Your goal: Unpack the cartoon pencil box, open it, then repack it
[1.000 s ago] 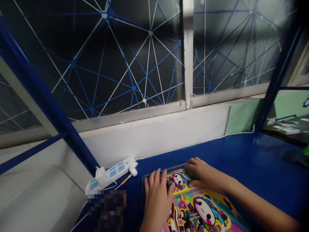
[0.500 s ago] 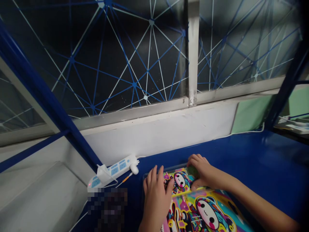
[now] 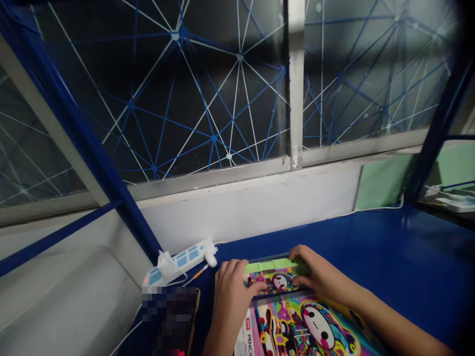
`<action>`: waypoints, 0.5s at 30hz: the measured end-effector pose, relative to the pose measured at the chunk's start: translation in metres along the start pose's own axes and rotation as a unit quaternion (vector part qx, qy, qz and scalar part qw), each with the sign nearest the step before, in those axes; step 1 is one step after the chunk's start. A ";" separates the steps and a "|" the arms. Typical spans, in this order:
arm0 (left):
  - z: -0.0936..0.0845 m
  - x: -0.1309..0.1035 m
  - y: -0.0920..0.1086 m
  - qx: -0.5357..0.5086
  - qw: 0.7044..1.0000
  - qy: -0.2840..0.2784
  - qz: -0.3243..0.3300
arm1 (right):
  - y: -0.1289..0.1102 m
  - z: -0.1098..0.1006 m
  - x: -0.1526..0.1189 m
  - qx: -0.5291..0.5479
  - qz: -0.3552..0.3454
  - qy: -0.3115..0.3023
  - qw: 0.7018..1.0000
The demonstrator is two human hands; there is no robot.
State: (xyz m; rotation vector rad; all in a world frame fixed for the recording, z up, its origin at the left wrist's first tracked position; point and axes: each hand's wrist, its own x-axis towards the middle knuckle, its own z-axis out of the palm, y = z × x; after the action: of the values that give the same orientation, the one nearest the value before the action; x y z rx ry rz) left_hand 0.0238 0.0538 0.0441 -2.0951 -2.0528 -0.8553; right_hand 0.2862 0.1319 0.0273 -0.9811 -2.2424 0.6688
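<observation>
A colourful pencil case (image 3: 272,281) with a cartoon bear print shows a light green edge along its far side. My left hand (image 3: 233,291) grips its left end, fingers over the far edge and thumb on the printed face. At the right end my right hand (image 3: 303,267) holds it, thumb in front and fingers behind. Nearer to me lies a larger box (image 3: 297,326) with the same bear print and lettering that begins "PENCI"; its lower part is cut off by the frame. My right forearm passes over the box's right side.
On the blue table (image 3: 356,247), a white power strip (image 3: 185,259) with plugs and a cable lies to the left. A dark flat device (image 3: 187,316), partly pixelated, sits left of my left hand. Behind are a low white wall (image 3: 252,202) and patterned windows; blue posts frame both sides.
The pencil case has tipped, so its green far edge now shows. My left hand's fingers have curled over that edge. The head view has shifted, and more of the box's lettering shows.
</observation>
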 end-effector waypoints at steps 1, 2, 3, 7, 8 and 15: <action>-0.001 0.000 0.002 -0.005 1.000 0.012 0.009 | -0.002 -0.004 0.000 0.017 -0.005 0.004 1.000; -0.001 0.000 0.004 -0.009 0.999 0.027 0.019 | -0.004 -0.008 0.000 0.031 -0.013 0.005 0.999; -0.002 0.000 0.007 -0.013 0.998 0.045 0.029 | -0.007 -0.014 0.001 0.040 -0.024 0.003 0.999; -0.011 -0.002 0.020 -0.025 0.991 0.116 0.067 | -0.023 -0.039 -0.002 0.022 -0.070 0.003 0.997; -0.015 -0.005 0.023 -0.026 0.987 0.136 0.077 | -0.028 -0.044 -0.007 0.007 -0.081 0.015 0.997; -0.016 -0.074 0.031 -0.032 0.964 0.231 0.128 | -0.035 -0.020 -0.089 -0.100 -0.199 0.144 0.964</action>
State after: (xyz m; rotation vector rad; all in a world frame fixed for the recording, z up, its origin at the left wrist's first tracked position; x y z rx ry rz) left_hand 0.0517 -0.0220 0.0348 -1.8984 -1.5025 -1.2333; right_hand 0.3326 0.0467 0.0356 -0.6353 -2.1773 0.1141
